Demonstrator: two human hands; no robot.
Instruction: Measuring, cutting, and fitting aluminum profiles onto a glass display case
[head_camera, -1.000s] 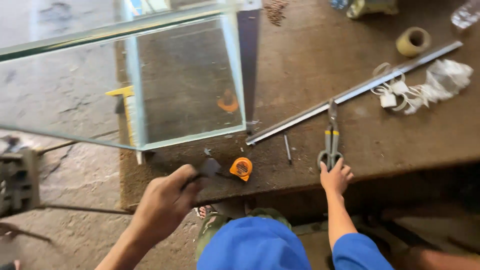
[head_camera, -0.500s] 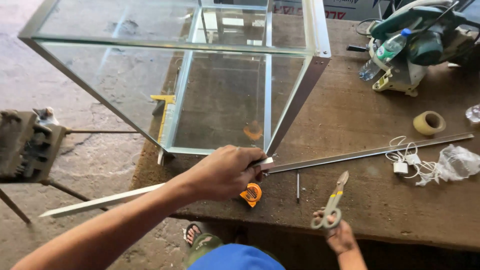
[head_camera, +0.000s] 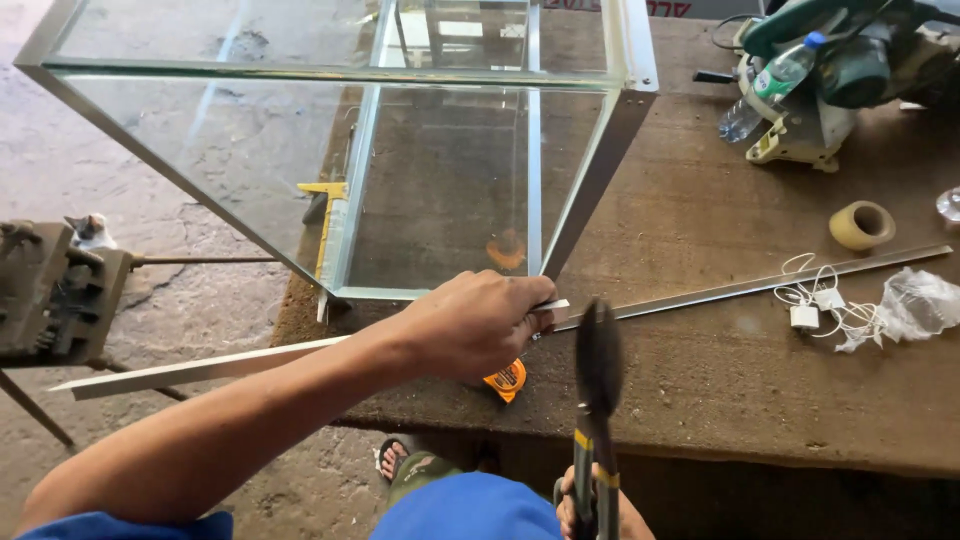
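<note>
My left hand (head_camera: 472, 322) grips a long aluminium strip (head_camera: 740, 287) that lies across the brown table (head_camera: 720, 380) at the near corner of a glass tank (head_camera: 440, 170) with metal edges. Half under that hand lies an orange tape measure (head_camera: 507, 380). My right hand (head_camera: 596, 512) shows at the bottom edge and holds metal snips (head_camera: 597, 400) upright, blades pointing up towards the strip, just right of my left hand.
A roll of tape (head_camera: 861, 225), a white cable with plug (head_camera: 815, 305) and a clear plastic bag (head_camera: 915, 305) lie at the right. A green power saw (head_camera: 850, 70) and a water bottle (head_camera: 765, 90) stand at the back right. A metal vice (head_camera: 50, 295) stands left of the table.
My left hand moved from the table's front edge up onto the strip and closed on it. My right hand lifted the snips off the table and brought them left, near the strip.
</note>
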